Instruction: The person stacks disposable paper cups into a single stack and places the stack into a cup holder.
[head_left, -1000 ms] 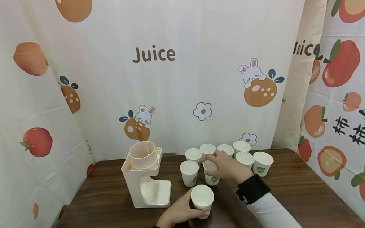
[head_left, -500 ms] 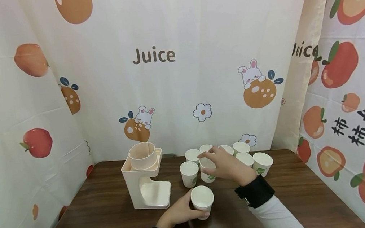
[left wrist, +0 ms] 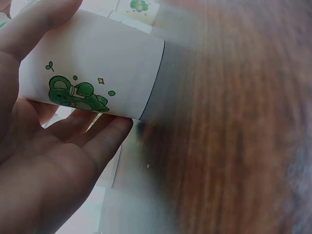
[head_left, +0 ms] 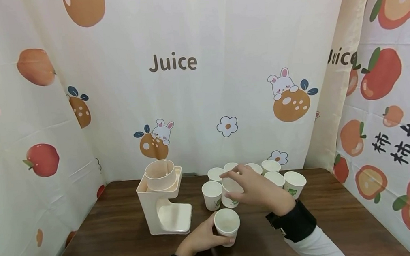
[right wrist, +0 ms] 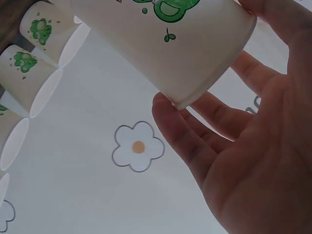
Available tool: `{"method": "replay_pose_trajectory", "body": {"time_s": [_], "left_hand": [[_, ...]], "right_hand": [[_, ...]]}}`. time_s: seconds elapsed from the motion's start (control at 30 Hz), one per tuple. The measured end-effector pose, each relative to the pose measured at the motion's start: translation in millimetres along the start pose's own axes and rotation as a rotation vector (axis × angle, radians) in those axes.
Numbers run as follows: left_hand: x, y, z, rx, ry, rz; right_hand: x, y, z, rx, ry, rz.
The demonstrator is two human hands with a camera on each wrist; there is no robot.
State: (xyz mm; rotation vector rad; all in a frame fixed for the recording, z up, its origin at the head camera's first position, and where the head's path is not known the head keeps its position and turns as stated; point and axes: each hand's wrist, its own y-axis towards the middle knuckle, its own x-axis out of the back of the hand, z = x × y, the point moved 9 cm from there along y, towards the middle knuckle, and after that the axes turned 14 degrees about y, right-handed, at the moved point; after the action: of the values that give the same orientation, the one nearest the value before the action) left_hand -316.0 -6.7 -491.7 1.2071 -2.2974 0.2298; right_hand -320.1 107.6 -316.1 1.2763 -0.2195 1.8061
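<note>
Near the front middle of the table, my left hand [head_left: 202, 239] grips a white paper cup [head_left: 227, 223] around its side. The cup stands upright, mouth up; a green cartoon print shows on its wall in the left wrist view. Farther back, my right hand [head_left: 255, 186] holds a second paper cup [head_left: 229, 201] by the rim, thumb and fingers on opposite sides. That paper cup [right wrist: 161, 53] has a similar green print in the right wrist view. A standing paper cup [head_left: 212, 196] is just left of it in the head view.
Several more paper cups [head_left: 294, 182] stand upright behind and to the right of my right hand. At left is a cream-coloured appliance [head_left: 148, 210] with a round container [head_left: 160, 176] on top. A fruit-printed curtain [head_left: 187, 97] hangs behind the dark wooden table [head_left: 127, 248].
The cup in my right hand has moved left and appears larger, out of its place among the other cups. My left hand and its cup have stayed nearly still.
</note>
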Motion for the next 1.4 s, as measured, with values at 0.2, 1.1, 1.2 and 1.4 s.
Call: {"method": "replay_pose_trajectory", "body": {"time_s": [0.2,1.1,1.2,1.4], "left_hand": [[0.7,-0.9,1.3,0.022,0.01,0.006],[3.4,1.8,-1.7,0.023,0.015,0.029],[2.6,2.7,-2.5,0.021,0.022,0.037],[1.6,1.0,-2.8,0.017,0.034,0.028]], "right_hand": [[-1.0,-5.1,17.6,0.049,-0.015,0.022],[-32.6,-27.8,37.2,0.156,-0.016,0.082],[-35.3,-28.4,37.4,0.171,-0.021,0.084],[-41.9,-30.0,36.6,0.219,-0.045,0.091]]}}
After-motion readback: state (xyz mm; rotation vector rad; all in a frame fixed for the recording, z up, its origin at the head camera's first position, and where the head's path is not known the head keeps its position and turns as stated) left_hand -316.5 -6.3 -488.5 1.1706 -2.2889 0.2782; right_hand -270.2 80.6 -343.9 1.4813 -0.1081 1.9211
